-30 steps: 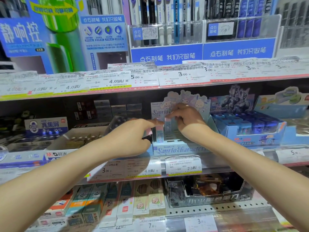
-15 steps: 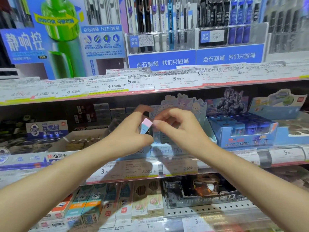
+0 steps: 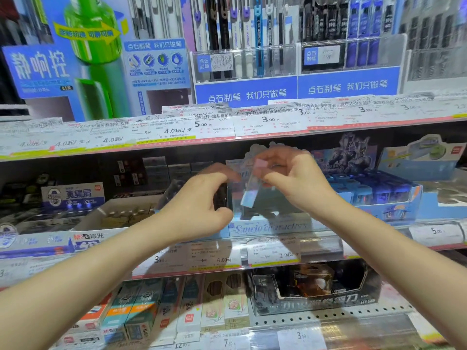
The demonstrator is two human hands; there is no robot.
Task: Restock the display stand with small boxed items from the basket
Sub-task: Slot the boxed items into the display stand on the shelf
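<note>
Boxed item (image 3: 250,186) pinched in right hand (image 3: 298,183), long axis tilted, pink end uppermost; left hand (image 3: 199,205) curled, grasp unclear.

A glossy, iridescent sheen is shown by the small box (image 3: 249,190), seemingly wrapped in clear film. The pale blue display stand (image 3: 267,227) appears to be printed cardboard. The price labels (image 3: 217,258) are paper, held behind glossy clear plastic strips (image 3: 316,248).
</note>
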